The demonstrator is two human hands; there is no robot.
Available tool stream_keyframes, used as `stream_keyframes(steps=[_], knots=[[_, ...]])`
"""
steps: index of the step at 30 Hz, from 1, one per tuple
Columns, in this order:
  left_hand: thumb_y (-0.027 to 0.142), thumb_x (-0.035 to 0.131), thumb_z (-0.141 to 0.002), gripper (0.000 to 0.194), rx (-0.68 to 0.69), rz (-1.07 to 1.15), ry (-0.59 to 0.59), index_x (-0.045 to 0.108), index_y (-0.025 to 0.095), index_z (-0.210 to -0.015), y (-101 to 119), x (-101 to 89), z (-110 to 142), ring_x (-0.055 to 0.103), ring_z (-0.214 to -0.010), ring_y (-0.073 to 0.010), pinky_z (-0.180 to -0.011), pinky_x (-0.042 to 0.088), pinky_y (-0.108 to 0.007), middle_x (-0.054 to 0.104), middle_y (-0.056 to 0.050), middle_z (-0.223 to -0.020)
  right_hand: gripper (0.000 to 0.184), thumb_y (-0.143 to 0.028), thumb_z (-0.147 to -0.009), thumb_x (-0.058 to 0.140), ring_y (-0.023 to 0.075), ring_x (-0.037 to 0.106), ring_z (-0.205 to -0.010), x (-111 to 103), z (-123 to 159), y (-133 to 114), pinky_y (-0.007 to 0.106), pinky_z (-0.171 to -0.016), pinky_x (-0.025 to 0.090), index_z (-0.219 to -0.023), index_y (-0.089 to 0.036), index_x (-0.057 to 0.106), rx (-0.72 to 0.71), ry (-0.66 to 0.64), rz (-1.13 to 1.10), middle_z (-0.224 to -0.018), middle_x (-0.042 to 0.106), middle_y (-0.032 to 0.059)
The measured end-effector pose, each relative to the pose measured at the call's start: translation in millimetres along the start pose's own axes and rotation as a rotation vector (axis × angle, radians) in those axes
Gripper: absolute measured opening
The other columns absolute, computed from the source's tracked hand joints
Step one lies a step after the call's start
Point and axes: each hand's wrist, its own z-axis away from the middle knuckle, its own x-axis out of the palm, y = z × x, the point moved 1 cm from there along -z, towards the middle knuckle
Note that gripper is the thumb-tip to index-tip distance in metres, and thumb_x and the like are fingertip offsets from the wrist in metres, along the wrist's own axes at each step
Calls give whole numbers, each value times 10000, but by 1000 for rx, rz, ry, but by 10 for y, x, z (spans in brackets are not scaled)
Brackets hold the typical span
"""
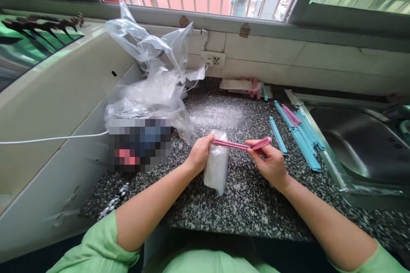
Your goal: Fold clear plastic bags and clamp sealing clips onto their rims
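A long pink bag clip [235,143] stretches between my two hands above the counter. My left hand [201,151] pinches its left end. At the other end, my right hand [269,161] grips the clip near its hinge, where the second arm is folded back at an angle. Under the clip lies a clear plastic bag [216,170], flattened and folded into a narrow strip. Whether the clip touches the bag I cannot tell. To the right of my right hand rest several blue bag clips [304,149], with pink bag clips [291,115] on top of them.
Crumpled clear plastic bags [153,81] are heaped at the left, beside a blurred-out object [139,143] with a white cable. Packed clips [245,87] lie by the wall under a power socket [213,59]. A steel sink [361,136] is set into the speckled counter [243,204] at right.
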Motion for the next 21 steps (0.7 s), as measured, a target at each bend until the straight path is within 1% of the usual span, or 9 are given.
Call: stream_keyframes(steps=[5, 11, 13, 16, 21], knots=[[393, 666, -552, 297, 48, 49, 96, 486, 160, -509, 26, -5, -12, 359, -489, -73, -497, 297, -212, 457, 57, -485, 94, -244, -791, 600, 165, 650, -764, -4, -9, -43, 301, -693, 566, -840, -177, 645, 63, -7, -166, -844, 681, 62], [337, 671, -558, 214, 38, 78, 200, 556, 157, -546, 48, -3, -13, 445, -581, -101, -576, 343, -211, 533, 39, -548, 129, -246, -750, 654, 156, 659, -763, 0, -3, -62, 313, -720, 573, -863, -184, 644, 165, 2, -348, -861, 690, 53], [322, 663, -572, 201, 13, 99, 198, 556, 154, -546, 46, -1, -11, 435, -560, -96, -562, 338, -210, 523, 43, -534, 132, -243, -742, 665, 155, 665, -758, 5, 2, -62, 318, -735, 574, -859, -187, 643, 198, 13, -406, -871, 697, 50], [315, 638, -603, 196, -35, 128, 161, 555, 145, -551, 24, 1, -9, 404, -507, -82, -518, 317, -209, 504, 49, -504, 140, -239, -732, 677, 154, 670, -755, 16, 14, -48, 325, -744, 577, -860, -191, 644, 269, 46, -497, -889, 703, 48], [335, 603, -636, 218, -91, 161, 147, 556, 136, -558, -3, 26, 9, 406, -460, -83, -478, 305, -214, 493, 43, -471, 147, -239, -705, 707, 146, 673, -779, 47, 18, -10, 290, -716, 584, -836, -211, 647, 367, 65, -747, -901, 707, 25]])
